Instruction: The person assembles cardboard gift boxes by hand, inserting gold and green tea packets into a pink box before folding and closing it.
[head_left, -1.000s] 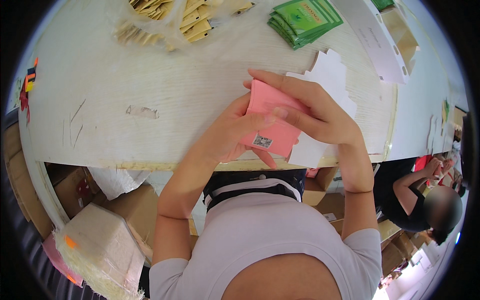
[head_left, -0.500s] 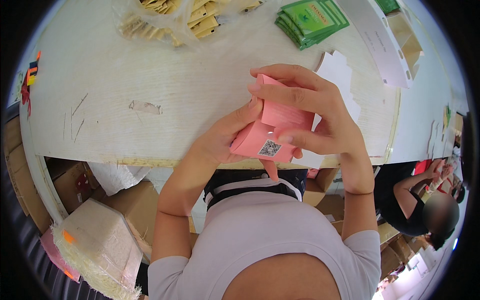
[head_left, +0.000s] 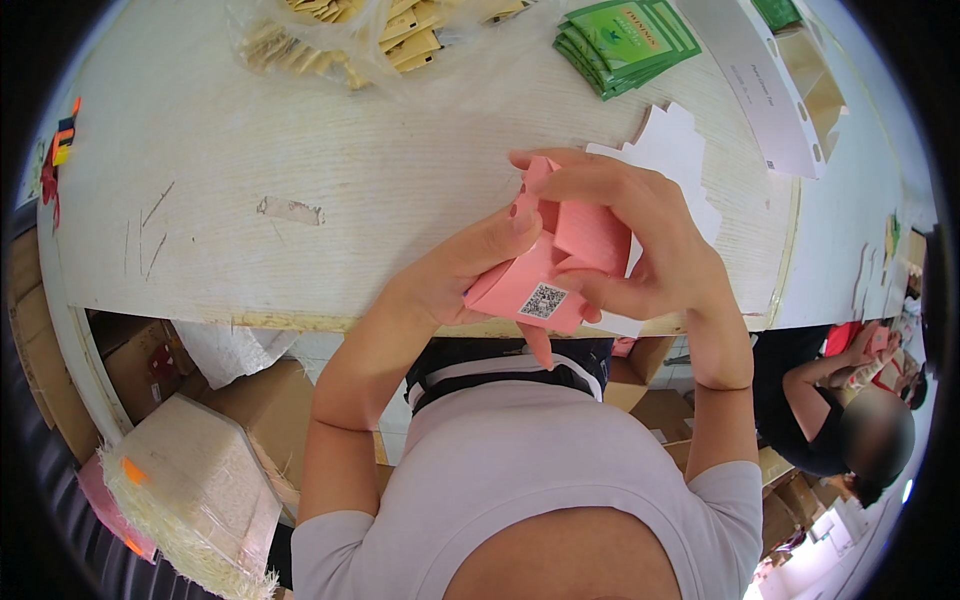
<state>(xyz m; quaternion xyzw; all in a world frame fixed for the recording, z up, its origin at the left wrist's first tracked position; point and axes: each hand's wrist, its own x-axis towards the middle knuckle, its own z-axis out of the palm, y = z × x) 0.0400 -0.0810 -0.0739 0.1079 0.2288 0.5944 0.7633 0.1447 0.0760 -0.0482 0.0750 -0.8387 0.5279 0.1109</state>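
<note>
Between my two hands is a small pink cardboard box [head_left: 524, 282] with a square black-and-white code on its lower face, held just above the table's near edge. My left hand [head_left: 462, 258] grips its left side, thumb on top. My right hand [head_left: 652, 225] curves over its upper and right sides, fingers at the raised pink flap [head_left: 590, 238] and thumb at the fold below. Some fingertips are hidden behind the card. Beyond my right hand lies a flat white die-cut card sheet [head_left: 672, 145], partly covered by the hand.
At the far side lie a clear plastic bag [head_left: 375, 65] of yellow sachets and a stack of green packets [head_left: 625, 45]. A long white box [head_left: 765, 90] stands far right. Cardboard boxes [head_left: 255, 425] sit below left. A co-worker [head_left: 815, 410] is at the right.
The pink flap has been bent up and away from the body, opening a gap at the fold. My right fingers have curled further in, and the box has shifted slightly.
</note>
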